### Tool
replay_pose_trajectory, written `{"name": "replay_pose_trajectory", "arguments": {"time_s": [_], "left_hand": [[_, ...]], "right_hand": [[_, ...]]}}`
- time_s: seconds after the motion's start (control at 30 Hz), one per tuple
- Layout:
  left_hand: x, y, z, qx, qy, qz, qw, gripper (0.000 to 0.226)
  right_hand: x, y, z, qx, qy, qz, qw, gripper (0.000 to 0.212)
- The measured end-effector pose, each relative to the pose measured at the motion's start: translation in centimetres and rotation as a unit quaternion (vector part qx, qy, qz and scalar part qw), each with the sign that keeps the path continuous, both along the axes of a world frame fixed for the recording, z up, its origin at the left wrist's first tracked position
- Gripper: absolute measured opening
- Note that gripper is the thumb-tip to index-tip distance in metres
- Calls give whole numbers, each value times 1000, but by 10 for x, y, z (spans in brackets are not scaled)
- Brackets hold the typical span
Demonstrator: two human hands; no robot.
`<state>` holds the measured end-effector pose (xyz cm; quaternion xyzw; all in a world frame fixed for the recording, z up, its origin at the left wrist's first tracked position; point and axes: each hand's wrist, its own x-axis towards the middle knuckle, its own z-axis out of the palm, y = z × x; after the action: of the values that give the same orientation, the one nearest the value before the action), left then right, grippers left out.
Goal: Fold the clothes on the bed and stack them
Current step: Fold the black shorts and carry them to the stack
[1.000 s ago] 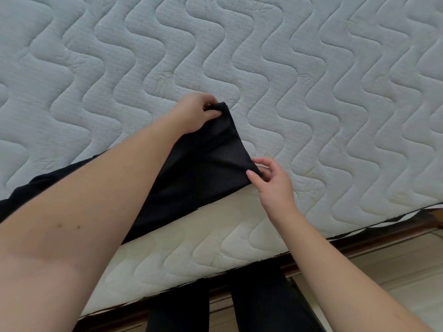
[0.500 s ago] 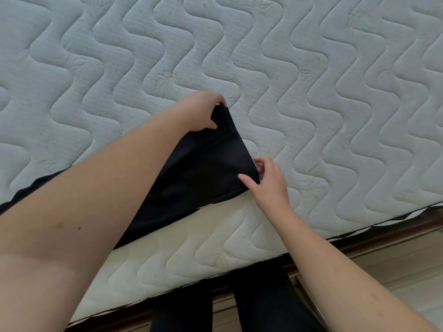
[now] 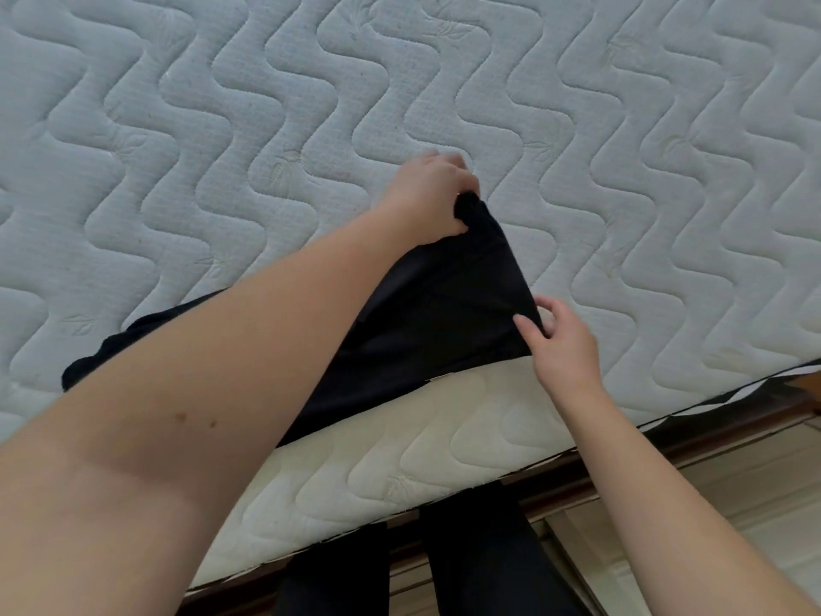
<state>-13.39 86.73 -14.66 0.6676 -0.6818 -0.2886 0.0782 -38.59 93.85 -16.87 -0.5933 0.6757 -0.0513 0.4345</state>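
A black garment (image 3: pixel 426 322) lies along the near edge of the quilted mattress (image 3: pixel 577 126), and my left forearm covers much of it. My left hand (image 3: pixel 426 197) grips the garment's far corner, fingers curled round the cloth. My right hand (image 3: pixel 564 344) pinches the near right corner between thumb and fingers, just above the mattress edge. The cloth is stretched flat between the two hands. More of the garment trails off to the left (image 3: pixel 146 335) behind my arm.
The mattress's cream side panel (image 3: pixel 400 460) runs diagonally below the garment. A dark wooden bed frame (image 3: pixel 711 437) and pale floor (image 3: pixel 777 504) show at lower right. My legs in black trousers (image 3: pixel 480 562) stand against the bed.
My left hand has shifted its hold on the far corner, now bunching the cloth. My right hand has stayed pinching the near corner.
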Motion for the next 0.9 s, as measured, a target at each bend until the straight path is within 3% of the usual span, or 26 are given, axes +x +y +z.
{"name": "replay_pose_trajectory", "arguments": {"time_s": [0.07, 0.23, 0.37, 0.53, 0.73, 0.9], "left_hand": [[-12, -7, 6, -16, -4, -26, 1000, 34], [7, 5, 35, -39, -36, -25, 998, 30], [40, 45, 72, 5, 47, 43, 998, 19], [89, 109, 96, -4, 133, 114, 984, 13], [163, 178, 89, 2, 153, 195, 969, 21], [211, 240, 75, 2, 156, 257, 954, 28]], "right_hand": [[-11, 2, 9, -9, -27, -19, 999, 24], [14, 17, 43, -50, -63, -9, 997, 8], [54, 40, 76, -91, -89, 53, 991, 15], [101, 73, 105, -153, -79, 155, 973, 18], [166, 115, 122, -185, -67, 265, 944, 22], [222, 163, 122, -165, -34, 311, 935, 41]]}}
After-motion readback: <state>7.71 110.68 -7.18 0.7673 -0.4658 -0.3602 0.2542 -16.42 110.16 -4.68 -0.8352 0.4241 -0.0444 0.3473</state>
